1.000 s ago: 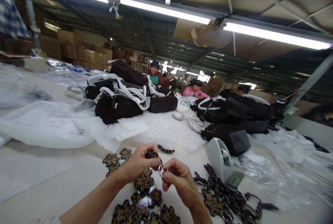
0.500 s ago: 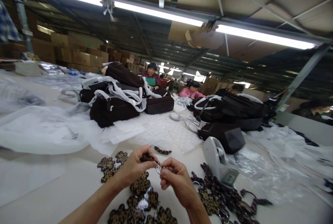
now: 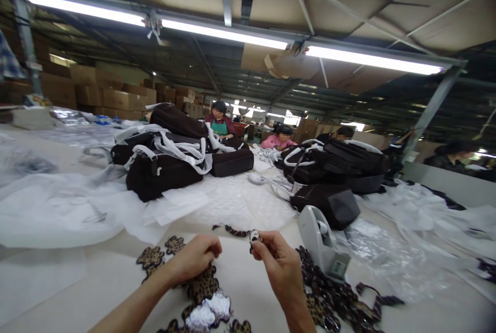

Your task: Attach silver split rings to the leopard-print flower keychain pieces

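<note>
Leopard-print flower-shaped pieces (image 3: 202, 285) lie on the white table near the bottom centre, some with shiny silvery surfaces. Over them is my left hand (image 3: 197, 259), its fingers curled together; whatever they may hold is hidden. My right hand (image 3: 276, 255) pinches a small metal ring piece (image 3: 253, 237) between thumb and fingers. A dark patterned strap (image 3: 235, 231) stretches left from beside that ring along the table. To the right of my right hand, a heap of dark patterned straps with rings (image 3: 341, 297) lies beside a grey-white tape dispenser (image 3: 321, 237).
Dark bags with white-wrapped straps (image 3: 166, 174) are piled ahead on the left, more dark bags (image 3: 333, 168) on the right. Plastic sheets (image 3: 391, 250) and white wrapping (image 3: 70, 209) cover both sides. Several people sit beyond the bags, with cardboard boxes (image 3: 127, 99) behind left.
My hands, together at the ring before, have moved apart. The ring piece is now at my right fingertips, and the dark strap is no longer in my left hand's visible grip. The view has shifted slightly.
</note>
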Demonstrator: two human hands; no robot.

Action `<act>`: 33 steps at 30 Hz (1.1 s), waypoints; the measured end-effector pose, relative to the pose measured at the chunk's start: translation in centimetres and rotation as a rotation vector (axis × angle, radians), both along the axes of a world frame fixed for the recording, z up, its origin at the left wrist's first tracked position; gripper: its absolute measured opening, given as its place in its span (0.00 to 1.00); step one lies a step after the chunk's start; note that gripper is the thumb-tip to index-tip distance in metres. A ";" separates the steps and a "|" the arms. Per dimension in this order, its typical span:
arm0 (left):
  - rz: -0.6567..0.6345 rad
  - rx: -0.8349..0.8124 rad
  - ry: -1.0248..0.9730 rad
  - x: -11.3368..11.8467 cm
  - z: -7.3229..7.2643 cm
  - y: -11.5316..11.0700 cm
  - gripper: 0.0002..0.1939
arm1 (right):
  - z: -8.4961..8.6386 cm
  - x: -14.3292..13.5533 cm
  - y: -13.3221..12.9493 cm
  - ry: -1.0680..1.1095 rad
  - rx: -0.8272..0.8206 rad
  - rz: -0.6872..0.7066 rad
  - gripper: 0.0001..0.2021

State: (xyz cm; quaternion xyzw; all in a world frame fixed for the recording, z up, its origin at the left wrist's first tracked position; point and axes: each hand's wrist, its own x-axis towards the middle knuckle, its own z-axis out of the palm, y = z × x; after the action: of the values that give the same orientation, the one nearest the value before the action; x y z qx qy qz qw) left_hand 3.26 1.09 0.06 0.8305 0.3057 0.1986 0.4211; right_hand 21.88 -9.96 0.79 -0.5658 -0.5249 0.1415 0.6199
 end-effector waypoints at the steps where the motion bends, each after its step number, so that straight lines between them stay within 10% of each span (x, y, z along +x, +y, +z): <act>1: 0.060 0.107 0.041 0.6 -0.1 0.8 0.10 | 0.1 0.3 -0.1 -0.051 0.007 -0.018 0.06; 9: 0.087 0.340 0.280 8.4 -1.3 2.8 0.06 | -0.2 2.2 -0.4 -0.188 0.019 -0.091 0.07; 22: -0.283 0.606 0.533 3.3 1.7 0.2 0.22 | 1.0 2.9 -1.3 -0.162 0.022 -0.127 0.06; 27: -0.507 0.662 0.498 3.3 1.0 0.0 0.23 | 1.1 2.7 -1.3 -0.104 0.045 -0.086 0.05; 33: -0.477 0.732 0.406 3.1 -1.7 2.0 0.12 | 1.2 2.3 -0.9 -0.042 0.061 -0.049 0.02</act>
State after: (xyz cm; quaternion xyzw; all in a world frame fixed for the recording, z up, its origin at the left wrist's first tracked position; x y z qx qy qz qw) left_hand 6.35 3.07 -1.61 0.9931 0.0928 0.0250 0.0665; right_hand 24.18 -10.88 2.01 -0.5623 -0.5279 0.0985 0.6289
